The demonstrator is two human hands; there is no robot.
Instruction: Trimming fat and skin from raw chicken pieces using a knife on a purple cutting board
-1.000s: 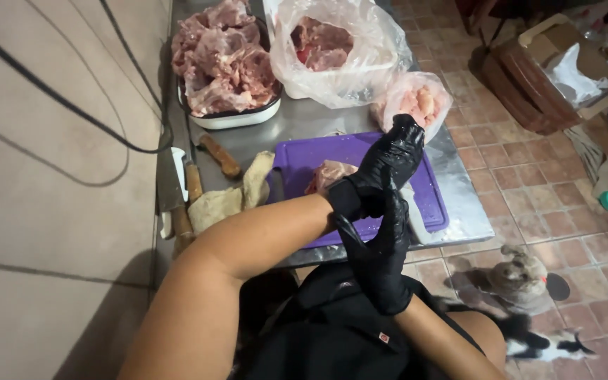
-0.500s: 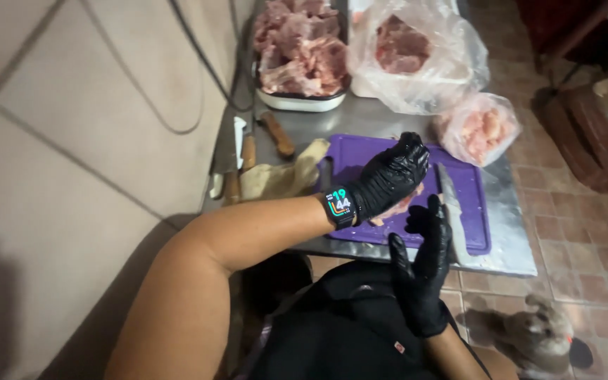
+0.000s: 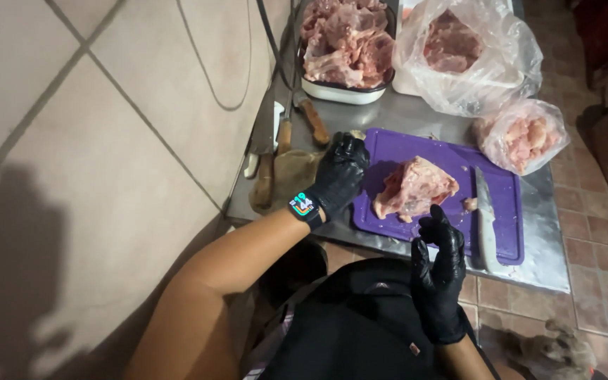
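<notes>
On the far left, a tiled wall fills much of the view, with a thin cable hanging on it. Its top end runs out of the picture. Next comes the metal table. At its left edge lie some knives with brown handles, but their blades are partly hidden and hard to count. A tan cloth sits just below them, half covered by the person's left hand.

That hand wears a black glove, with a bright watch on the wrist. It hangs over the left edge of the purple cutting board, fingers bent down. It looks as if it holds nothing, but the fingertips are turned away, so it is hard to be sure.

Behind it, a white tray is heaped with raw meat; its far end is cut off at the top. In the middle of the board lies a big pink piece of meat, just beside the left hand.

The right hand, also in a black glove, is held up near the body, below the board's near edge. Its fingers are spread a little and it holds nothing. It hides a bit of the board.

Further right, a knife lies on the board. Two clear bags of meat, a large bag and a small bag, sit behind. At the bottom right, something furry lies on the tiled floor, blurred and cut off.
</notes>
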